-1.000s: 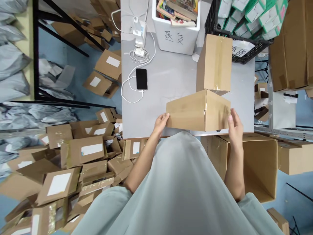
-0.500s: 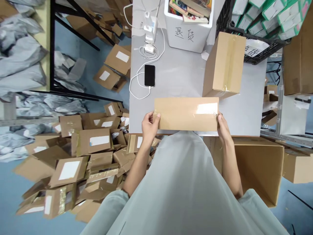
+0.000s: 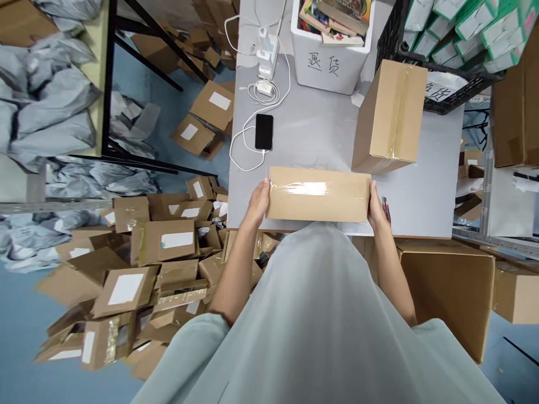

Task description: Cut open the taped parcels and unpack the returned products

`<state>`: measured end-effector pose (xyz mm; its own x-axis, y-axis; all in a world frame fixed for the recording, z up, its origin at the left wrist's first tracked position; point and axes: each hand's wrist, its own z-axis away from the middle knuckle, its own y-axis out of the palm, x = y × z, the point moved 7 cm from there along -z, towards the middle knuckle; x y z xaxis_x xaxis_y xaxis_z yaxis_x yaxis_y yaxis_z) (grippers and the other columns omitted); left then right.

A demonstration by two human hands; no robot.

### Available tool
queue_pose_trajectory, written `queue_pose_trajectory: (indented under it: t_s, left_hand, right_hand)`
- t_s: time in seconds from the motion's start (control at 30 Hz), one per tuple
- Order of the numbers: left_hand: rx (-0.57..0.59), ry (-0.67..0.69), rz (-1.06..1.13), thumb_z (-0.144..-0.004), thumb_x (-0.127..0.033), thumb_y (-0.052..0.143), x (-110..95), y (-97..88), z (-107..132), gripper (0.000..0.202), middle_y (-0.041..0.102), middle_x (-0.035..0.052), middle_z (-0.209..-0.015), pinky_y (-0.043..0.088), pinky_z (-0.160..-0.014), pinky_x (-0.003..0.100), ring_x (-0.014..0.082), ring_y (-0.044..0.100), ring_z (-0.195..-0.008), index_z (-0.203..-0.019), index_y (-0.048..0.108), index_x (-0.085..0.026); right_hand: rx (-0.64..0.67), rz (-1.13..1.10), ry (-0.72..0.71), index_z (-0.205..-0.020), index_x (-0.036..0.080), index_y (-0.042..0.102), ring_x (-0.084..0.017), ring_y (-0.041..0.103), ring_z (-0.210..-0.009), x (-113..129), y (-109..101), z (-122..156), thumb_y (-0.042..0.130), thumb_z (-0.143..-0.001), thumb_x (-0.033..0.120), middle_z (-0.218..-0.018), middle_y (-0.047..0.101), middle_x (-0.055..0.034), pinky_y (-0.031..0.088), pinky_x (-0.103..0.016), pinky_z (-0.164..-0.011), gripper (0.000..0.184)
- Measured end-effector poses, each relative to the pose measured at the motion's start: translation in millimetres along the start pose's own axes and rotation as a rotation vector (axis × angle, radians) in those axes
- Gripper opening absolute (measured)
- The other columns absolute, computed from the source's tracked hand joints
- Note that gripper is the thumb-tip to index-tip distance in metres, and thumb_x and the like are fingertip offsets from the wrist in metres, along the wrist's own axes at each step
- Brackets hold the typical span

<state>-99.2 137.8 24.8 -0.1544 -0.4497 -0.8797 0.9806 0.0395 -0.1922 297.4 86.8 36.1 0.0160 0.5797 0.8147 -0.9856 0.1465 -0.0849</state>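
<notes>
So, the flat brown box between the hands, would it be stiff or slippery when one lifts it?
The box is probably stiff: its edges look straight with the left hand and right hand pressing its ends. The shiny tape on top may be slippery. Low and long on the table, it seems unlikely to tip.

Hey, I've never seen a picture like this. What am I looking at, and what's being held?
No machine here: the camera sits on a person's head and looks forward and down. The left hand and the right hand grip the two ends of a long taped cardboard box at the near edge of a grey table. Further back lie a black phone, a bigger box and a white bin of books. Cardboard parcels are piled on the floor to the left.
</notes>
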Motion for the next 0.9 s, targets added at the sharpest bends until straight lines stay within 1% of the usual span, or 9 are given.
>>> queue_pose_trajectory:
  t_s: [0.17, 0.3, 0.37, 0.43, 0.5, 0.57, 0.67, 0.73, 0.9]
  left_hand:
    - [-0.117, -0.044, 0.015, -0.106, -0.087, 0.050, -11, -10.2, 8, 0.082, 0.080, 0.0170, -0.142, 0.048, -0.131, 0.052, 0.0386, 0.069, -0.145, -0.133, 0.082, -0.016]
    - [-0.157, -0.005, 0.099, -0.109, -0.081, 0.051, -7, -23.1, 29, 0.076, 0.072, 0.0147, -0.158, 0.047, -0.133, 0.050, 0.0351, 0.062, -0.155, -0.143, 0.079, -0.019]
    - [-0.168, -0.026, 0.148, -0.110, -0.072, 0.056, 6, -28.3, 36, 0.067, 0.067, 0.0126, -0.166, 0.047, -0.134, 0.048, 0.0324, 0.058, -0.161, -0.151, 0.074, -0.022]
    - [-0.172, -0.064, 0.146, -0.104, -0.057, 0.073, 24, -30.3, 41, 0.062, 0.063, 0.0126, -0.170, 0.046, -0.135, 0.047, 0.0322, 0.055, -0.163, -0.155, 0.071, -0.023]
    - [-0.151, -0.126, 0.118, -0.093, -0.040, 0.083, 45, -27.1, 46, 0.067, 0.064, 0.0148, -0.168, 0.045, -0.136, 0.047, 0.0334, 0.057, -0.161, -0.156, 0.070, -0.020]
    - [-0.123, -0.203, 0.101, -0.089, -0.031, 0.084, 67, -20.4, 52, 0.070, 0.066, 0.0177, -0.165, 0.046, -0.135, 0.050, 0.0348, 0.061, -0.157, -0.156, 0.068, -0.019]
    - [-0.104, -0.281, 0.085, -0.092, -0.035, 0.083, 93, -10.6, 61, 0.066, 0.068, 0.0223, -0.161, 0.048, -0.132, 0.055, 0.0374, 0.066, -0.150, -0.154, 0.068, -0.017]
    - [-0.102, -0.294, 0.088, -0.096, -0.041, 0.079, 103, -6.8, 60, 0.064, 0.065, 0.0240, -0.164, 0.048, -0.132, 0.054, 0.0362, 0.065, -0.152, -0.154, 0.067, -0.015]
    - [-0.075, -0.290, 0.114, -0.109, -0.055, 0.058, 107, -1.6, 22, 0.062, 0.054, 0.0241, -0.174, 0.050, -0.128, 0.049, 0.0305, 0.061, -0.156, -0.156, 0.062, -0.015]
  right_hand:
    - [0.037, -0.108, -0.044, -0.139, 0.032, 0.078, -0.036, 0.068, -0.149, 16, 12, 2, 0.033, -0.097, 0.104, -0.138, 0.083, -0.0070, 0.062, -0.052, -0.115, 0.095]
    - [0.007, -0.116, -0.129, -0.129, 0.029, 0.079, -0.036, 0.066, -0.150, 20, 3, 9, 0.037, -0.097, 0.102, -0.135, 0.083, -0.0088, 0.061, -0.052, -0.116, 0.090]
    - [-0.006, -0.113, -0.150, -0.123, 0.029, 0.080, -0.036, 0.065, -0.150, 14, -4, 11, 0.052, -0.097, 0.096, -0.140, 0.081, -0.0087, 0.058, -0.053, -0.121, 0.077]
    - [-0.003, -0.103, -0.145, -0.122, 0.031, 0.079, -0.035, 0.064, -0.151, 2, -7, 11, 0.075, -0.091, 0.084, -0.148, 0.078, -0.0073, 0.053, -0.053, -0.128, 0.063]
    - [0.003, -0.095, -0.115, -0.128, 0.032, 0.077, -0.034, 0.062, -0.154, -13, -9, 10, 0.092, -0.080, 0.070, -0.156, 0.074, -0.0063, 0.047, -0.053, -0.134, 0.063]
    - [0.018, -0.079, -0.071, -0.135, 0.032, 0.074, -0.033, 0.058, -0.158, -29, -8, 9, 0.097, -0.073, 0.063, -0.161, 0.071, -0.0071, 0.043, -0.052, -0.138, 0.073]
    - [0.014, -0.028, -0.018, -0.141, 0.030, 0.073, -0.033, 0.056, -0.160, -50, -9, 10, 0.095, -0.072, 0.065, -0.165, 0.068, -0.0098, 0.041, -0.053, -0.139, 0.081]
    - [-0.009, 0.005, 0.009, -0.145, 0.027, 0.071, -0.034, 0.057, -0.160, -58, -12, 9, 0.091, -0.075, 0.072, -0.168, 0.066, -0.0121, 0.042, -0.054, -0.138, 0.085]
    - [-0.060, 0.052, 0.020, -0.156, 0.025, 0.066, -0.032, 0.052, -0.166, -58, -17, -9, 0.073, -0.084, 0.087, -0.180, 0.052, -0.0133, 0.044, -0.052, -0.136, 0.096]
